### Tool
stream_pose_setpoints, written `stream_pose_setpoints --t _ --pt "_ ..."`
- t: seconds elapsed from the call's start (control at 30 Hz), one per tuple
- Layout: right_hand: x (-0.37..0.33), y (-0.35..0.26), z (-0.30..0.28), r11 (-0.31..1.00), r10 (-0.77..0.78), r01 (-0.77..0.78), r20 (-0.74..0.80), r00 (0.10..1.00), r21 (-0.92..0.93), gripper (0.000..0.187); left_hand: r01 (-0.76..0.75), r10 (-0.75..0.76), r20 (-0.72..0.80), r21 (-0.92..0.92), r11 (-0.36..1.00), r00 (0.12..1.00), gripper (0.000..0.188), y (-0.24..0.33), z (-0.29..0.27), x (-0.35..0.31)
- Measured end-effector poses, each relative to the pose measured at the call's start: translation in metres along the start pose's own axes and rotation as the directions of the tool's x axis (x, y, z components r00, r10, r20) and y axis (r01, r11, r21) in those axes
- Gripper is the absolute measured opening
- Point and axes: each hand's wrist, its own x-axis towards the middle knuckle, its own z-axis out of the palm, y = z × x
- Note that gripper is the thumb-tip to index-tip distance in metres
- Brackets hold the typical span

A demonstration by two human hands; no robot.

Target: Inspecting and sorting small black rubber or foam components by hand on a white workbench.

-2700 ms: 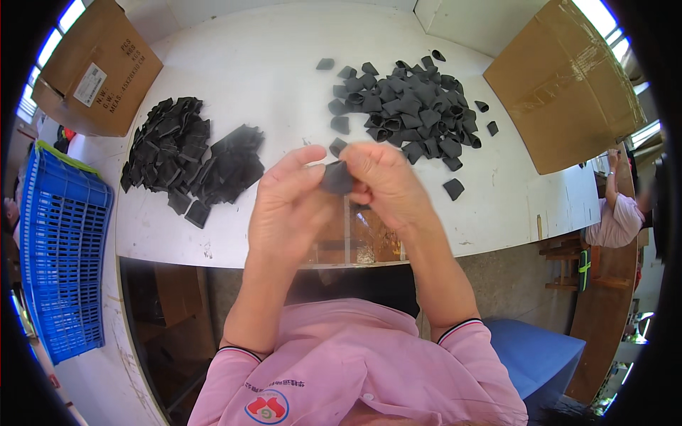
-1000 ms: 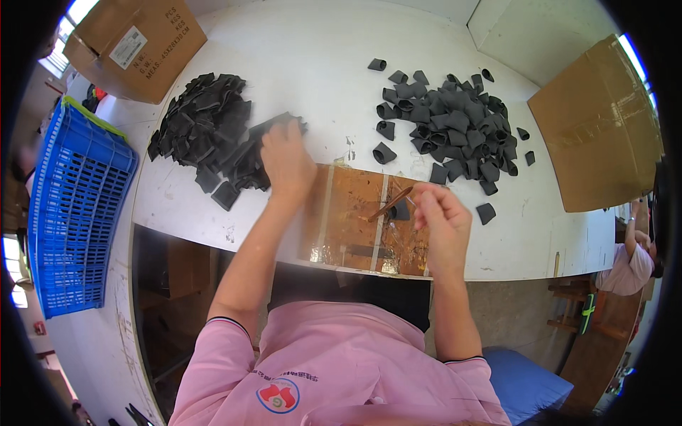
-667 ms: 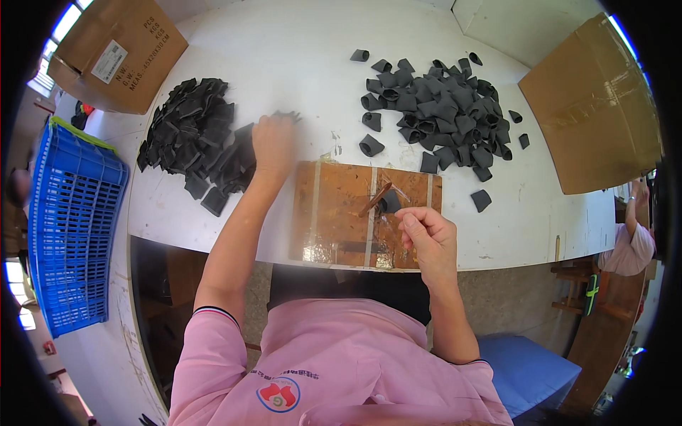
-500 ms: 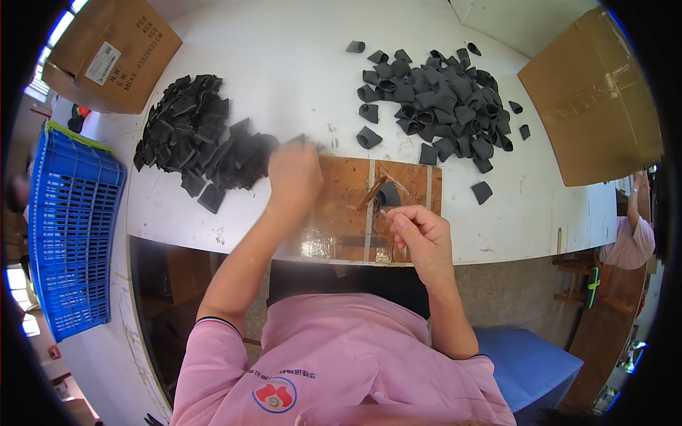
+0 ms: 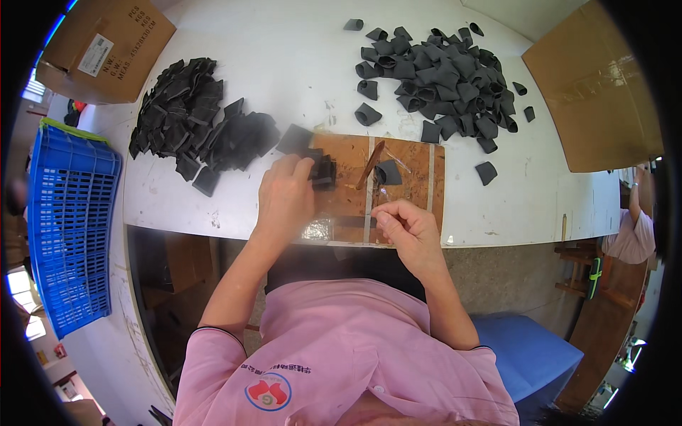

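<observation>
My left hand (image 5: pixel 288 186) is at the left edge of a brown board (image 5: pixel 348 195), its fingers curled against a few dark, blurred flat pieces (image 5: pixel 324 172). Another flat dark piece (image 5: pixel 295 139) lies just beyond those fingers. Over the board's front part, my right hand (image 5: pixel 412 233) pinches thumb and forefinger together; a small, shiny clear bit (image 5: pixel 383 191) shows by the fingertips, too small to name. A dark grey tube-like piece (image 5: pixel 388 172) rests on the board beside a brown pointed strip (image 5: pixel 371 165).
A heap of flat black pieces (image 5: pixel 177 117) lies at the left, and a heap of rolled-open grey tubes (image 5: pixel 447 85) at the back right. Cardboard boxes (image 5: pixel 106 53) (image 5: pixel 597 92) stand on both sides. A blue crate (image 5: pixel 74 227) is at far left; a person (image 5: pixel 632 231) is at far right.
My left hand has come nearer to me and slightly left, and dark pieces now show on the board's left part. My right hand has stayed over the board's front, still pinching.
</observation>
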Motion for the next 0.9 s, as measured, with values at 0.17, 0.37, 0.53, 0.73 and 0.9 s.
stream_pose_setpoints --t 0.17,0.37,0.53,0.73,0.9 --pt "-0.004 0.0 0.003 0.999 -0.035 0.035 -0.017 0.999 -0.034 0.013 -0.053 0.006 0.235 0.194 0.98 0.972 0.019 -0.012 0.012 0.002" --pt "-0.006 -0.008 0.013 0.988 -0.126 0.123 -0.027 0.992 -0.091 0.01 0.053 -0.054 -0.015 -0.044 0.998 0.998 0.006 -0.017 0.01 0.009" --pt "-0.002 -0.035 0.032 0.907 -0.41 0.383 -0.158 0.898 -0.172 0.013 0.556 -0.46 0.383 -0.759 0.337 0.801 0.005 0.034 -0.027 0.002" --pt "0.006 -0.034 0.04 0.722 -0.658 0.546 -0.179 0.731 -0.425 0.015 0.381 -0.464 0.097 -0.726 0.572 0.881 0.006 0.068 -0.017 -0.022" --pt "0.013 -0.027 0.044 0.424 -0.78 0.496 -0.029 0.625 -0.758 0.015 0.308 -0.539 -0.157 -0.676 0.67 0.828 0.009 0.076 -0.009 -0.023"
